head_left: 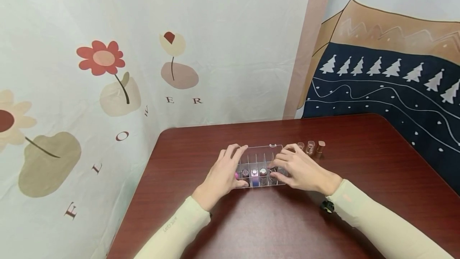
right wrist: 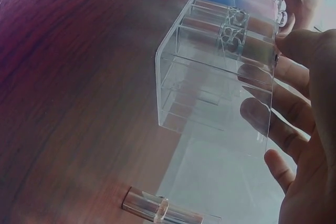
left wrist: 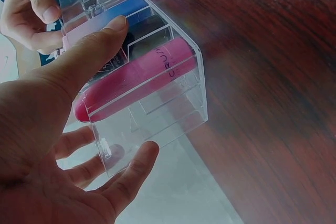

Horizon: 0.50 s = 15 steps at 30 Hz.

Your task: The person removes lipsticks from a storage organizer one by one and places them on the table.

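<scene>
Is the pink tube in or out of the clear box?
In: the left wrist view shows the pink tube between walls of the clear box.

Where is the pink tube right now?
In the head view, the pink tube is at the left end of the clear organizer, next to a dark tube and by the left hand.

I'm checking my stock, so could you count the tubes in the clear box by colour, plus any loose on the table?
Pink tube: 1
Dark tube: 1
Blue-and-purple tube: 1
Clear-ended tubes: 2
Loose tubes on the table, beyond the right hand: 3
Total: 8
</scene>
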Tool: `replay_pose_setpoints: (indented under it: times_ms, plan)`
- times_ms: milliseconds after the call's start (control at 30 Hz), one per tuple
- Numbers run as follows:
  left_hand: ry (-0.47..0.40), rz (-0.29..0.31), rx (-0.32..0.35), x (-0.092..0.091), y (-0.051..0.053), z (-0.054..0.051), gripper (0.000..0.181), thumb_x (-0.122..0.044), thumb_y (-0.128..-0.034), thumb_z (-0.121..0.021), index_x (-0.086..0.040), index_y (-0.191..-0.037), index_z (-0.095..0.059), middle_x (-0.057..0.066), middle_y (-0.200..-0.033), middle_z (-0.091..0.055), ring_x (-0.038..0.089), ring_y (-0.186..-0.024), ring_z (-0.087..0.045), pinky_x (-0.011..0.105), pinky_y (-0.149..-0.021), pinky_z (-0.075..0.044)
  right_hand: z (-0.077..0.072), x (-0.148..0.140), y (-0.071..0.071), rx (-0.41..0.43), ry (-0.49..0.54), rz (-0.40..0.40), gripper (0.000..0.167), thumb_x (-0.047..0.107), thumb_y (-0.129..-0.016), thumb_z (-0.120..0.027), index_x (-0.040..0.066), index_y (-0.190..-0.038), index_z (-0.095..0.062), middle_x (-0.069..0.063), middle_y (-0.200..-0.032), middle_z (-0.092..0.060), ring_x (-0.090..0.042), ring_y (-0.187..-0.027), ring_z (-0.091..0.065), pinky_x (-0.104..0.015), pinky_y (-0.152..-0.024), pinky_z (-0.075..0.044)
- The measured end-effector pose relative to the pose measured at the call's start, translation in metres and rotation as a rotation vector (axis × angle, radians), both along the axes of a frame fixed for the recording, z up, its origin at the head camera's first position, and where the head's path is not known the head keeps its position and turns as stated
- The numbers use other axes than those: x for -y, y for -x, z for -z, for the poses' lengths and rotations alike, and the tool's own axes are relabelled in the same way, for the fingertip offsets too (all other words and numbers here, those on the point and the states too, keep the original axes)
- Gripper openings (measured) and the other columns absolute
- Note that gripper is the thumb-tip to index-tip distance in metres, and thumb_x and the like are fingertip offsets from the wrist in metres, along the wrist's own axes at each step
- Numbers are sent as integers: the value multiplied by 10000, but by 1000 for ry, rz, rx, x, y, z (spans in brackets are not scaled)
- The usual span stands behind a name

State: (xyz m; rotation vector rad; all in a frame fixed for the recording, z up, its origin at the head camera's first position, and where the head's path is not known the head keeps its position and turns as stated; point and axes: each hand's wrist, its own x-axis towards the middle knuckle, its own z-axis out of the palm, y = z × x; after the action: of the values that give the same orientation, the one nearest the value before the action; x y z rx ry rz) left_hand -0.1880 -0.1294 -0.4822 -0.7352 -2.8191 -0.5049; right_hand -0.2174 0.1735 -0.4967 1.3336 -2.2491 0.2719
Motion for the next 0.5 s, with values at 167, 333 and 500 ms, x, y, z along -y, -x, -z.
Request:
replay_pose_setpoints:
  times_ms: [167, 333, 500]
  plan:
    - [13, 0, -15, 0, -1, 1, 1228, -323, -730, -1146, -133, -1745, -480, 183, -1666, -539, 461, -1368, -635, 501, -974, -726, -1, 0, 0, -9, 6, -9, 209, 274, -936, -966, 230, -1116, -868, 119, -983, -822, -107, -940, -702, -478, -1052, -553]
    - [12, -1, -21, 0, -1, 1, 1212, -320, -736, -1143, -131, -1739, -488, 185, -1660, -544, 466, -1367, -636, 489, -969, -727, -2, 0, 0, -22, 1, -11, 199, 274, -935, -963, 230, -1098, -859, 120, -970, -810, -115, -936, -697, -476, -1049, -559]
    - [9, 2, -21, 0, -1, 1, 1216, -322, -734, -1144, -122, -1739, -489, 188, -1662, -542, 466, -1369, -634, 492, -962, -729, -3, -1, -1, -24, -4, -4, 184, 289, -949, -953, 229, -1093, -855, 111, -964, -802, -125, -941, -706, -472, -1047, -567]
